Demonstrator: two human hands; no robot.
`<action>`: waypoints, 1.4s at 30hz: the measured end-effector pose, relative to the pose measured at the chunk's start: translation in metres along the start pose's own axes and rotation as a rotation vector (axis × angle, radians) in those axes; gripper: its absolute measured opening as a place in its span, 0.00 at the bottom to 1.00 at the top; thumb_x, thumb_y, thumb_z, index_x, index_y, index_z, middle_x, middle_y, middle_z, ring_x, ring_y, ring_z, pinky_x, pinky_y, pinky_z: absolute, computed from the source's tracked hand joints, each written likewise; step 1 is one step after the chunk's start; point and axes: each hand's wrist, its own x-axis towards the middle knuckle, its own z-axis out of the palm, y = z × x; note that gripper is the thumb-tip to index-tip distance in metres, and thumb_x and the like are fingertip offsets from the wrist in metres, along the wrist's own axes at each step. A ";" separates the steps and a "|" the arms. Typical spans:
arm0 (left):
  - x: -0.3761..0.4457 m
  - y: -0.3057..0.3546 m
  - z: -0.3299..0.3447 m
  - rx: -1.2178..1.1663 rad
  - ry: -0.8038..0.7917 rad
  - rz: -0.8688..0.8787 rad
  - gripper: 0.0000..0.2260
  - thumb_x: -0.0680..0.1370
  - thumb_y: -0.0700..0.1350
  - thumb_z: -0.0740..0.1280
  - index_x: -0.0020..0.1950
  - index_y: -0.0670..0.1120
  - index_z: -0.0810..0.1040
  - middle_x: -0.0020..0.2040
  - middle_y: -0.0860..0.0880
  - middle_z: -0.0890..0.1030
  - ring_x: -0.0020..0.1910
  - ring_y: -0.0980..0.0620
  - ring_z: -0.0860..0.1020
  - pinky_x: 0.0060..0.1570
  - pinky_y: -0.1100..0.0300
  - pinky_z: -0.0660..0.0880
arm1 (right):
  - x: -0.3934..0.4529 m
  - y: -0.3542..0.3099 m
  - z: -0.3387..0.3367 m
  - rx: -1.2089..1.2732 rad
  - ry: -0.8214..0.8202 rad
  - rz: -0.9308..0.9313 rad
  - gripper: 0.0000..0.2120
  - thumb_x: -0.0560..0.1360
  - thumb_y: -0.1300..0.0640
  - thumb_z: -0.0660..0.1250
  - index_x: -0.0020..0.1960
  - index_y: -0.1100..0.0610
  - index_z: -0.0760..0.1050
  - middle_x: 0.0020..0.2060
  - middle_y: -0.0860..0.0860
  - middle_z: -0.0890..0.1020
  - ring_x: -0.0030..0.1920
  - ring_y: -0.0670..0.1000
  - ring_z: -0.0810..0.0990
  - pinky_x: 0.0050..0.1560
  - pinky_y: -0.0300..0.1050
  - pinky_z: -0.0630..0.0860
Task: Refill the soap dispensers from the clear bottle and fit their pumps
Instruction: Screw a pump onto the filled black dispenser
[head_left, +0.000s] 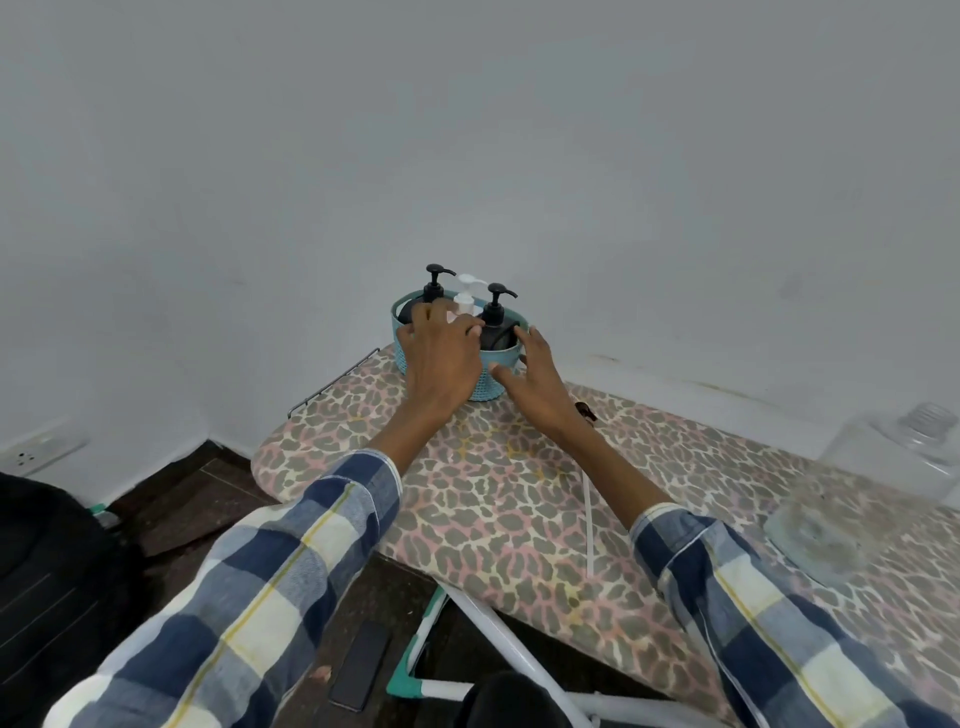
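My sleeves (291, 561) are soft checked cloth. Ironing board cover (498, 499) is matt leopard-print fabric, its legs (498, 639) painted white metal. Basket (485, 376) is textured teal plastic; black dispensers (496, 325) glossy plastic. Far-right bottle (906, 457) clear plastic.

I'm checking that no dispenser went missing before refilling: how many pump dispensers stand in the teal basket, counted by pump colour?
Black pump: 2, one at the back left and one at the right
White pump: 1, between them
Total: 3 dispensers in the basket
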 end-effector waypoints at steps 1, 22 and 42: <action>-0.002 -0.005 -0.001 0.001 0.029 -0.021 0.12 0.85 0.46 0.62 0.62 0.48 0.83 0.71 0.46 0.75 0.72 0.42 0.69 0.67 0.41 0.65 | -0.002 0.001 0.003 0.013 0.002 0.011 0.38 0.83 0.48 0.70 0.85 0.54 0.54 0.83 0.52 0.60 0.82 0.53 0.61 0.81 0.53 0.62; -0.016 -0.052 0.022 -0.344 -0.058 -0.227 0.33 0.79 0.70 0.64 0.75 0.52 0.62 0.83 0.41 0.59 0.72 0.38 0.74 0.65 0.39 0.78 | 0.022 0.019 0.003 0.056 -0.031 -0.067 0.28 0.87 0.56 0.62 0.82 0.58 0.53 0.78 0.57 0.67 0.70 0.54 0.75 0.63 0.43 0.75; -0.075 0.025 0.014 -0.385 -0.048 -0.288 0.36 0.83 0.44 0.69 0.85 0.44 0.52 0.83 0.38 0.59 0.81 0.37 0.61 0.77 0.39 0.65 | -0.043 0.025 -0.040 -0.148 0.466 0.172 0.09 0.80 0.59 0.66 0.59 0.51 0.74 0.44 0.47 0.80 0.44 0.50 0.82 0.43 0.50 0.79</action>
